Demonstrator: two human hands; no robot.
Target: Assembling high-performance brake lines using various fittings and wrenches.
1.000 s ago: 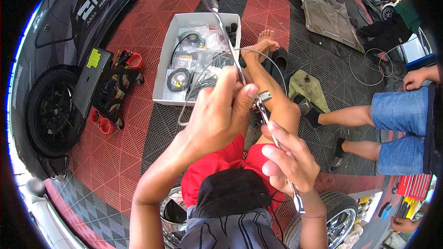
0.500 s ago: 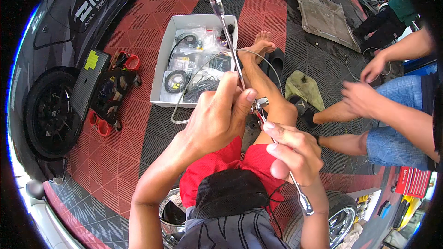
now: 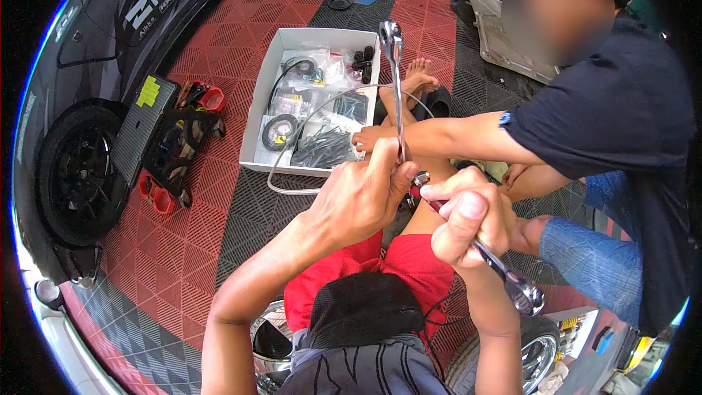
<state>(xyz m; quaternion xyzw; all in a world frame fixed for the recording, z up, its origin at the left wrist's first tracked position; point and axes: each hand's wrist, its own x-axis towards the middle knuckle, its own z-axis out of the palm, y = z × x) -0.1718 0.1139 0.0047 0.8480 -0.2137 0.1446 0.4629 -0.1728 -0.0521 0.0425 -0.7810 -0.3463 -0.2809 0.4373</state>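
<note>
My left hand (image 3: 365, 194) is closed around a long chrome wrench (image 3: 399, 106), its upper end standing up toward the box. My right hand (image 3: 472, 216) grips a second chrome wrench (image 3: 491, 254), which slants down to the right with its head beyond my wrist. Between the hands, where the wrenches' inner ends come together, sits a small metal fitting (image 3: 421, 178) with a red part beside it. A thin grey hose (image 3: 314, 115) loops out to the left near my left hand; its join to the fitting is hidden by my fingers.
Ahead stands a white box (image 3: 252, 128) of bagged parts, a black coil and cable ties. A co-worker's hand (image 3: 371, 139) reaches to its near right edge, the arm crossing beyond my hands. A tool case (image 3: 186, 139) and black wheel (image 3: 82, 175) lie left; another tyre (image 3: 468, 366) lies lower right.
The co-worker has leaned in from the right and stretched an arm to the box. My right hand has turned over its wrench, whose lower head swung rightward; the left wrench's top moved right and down.
</note>
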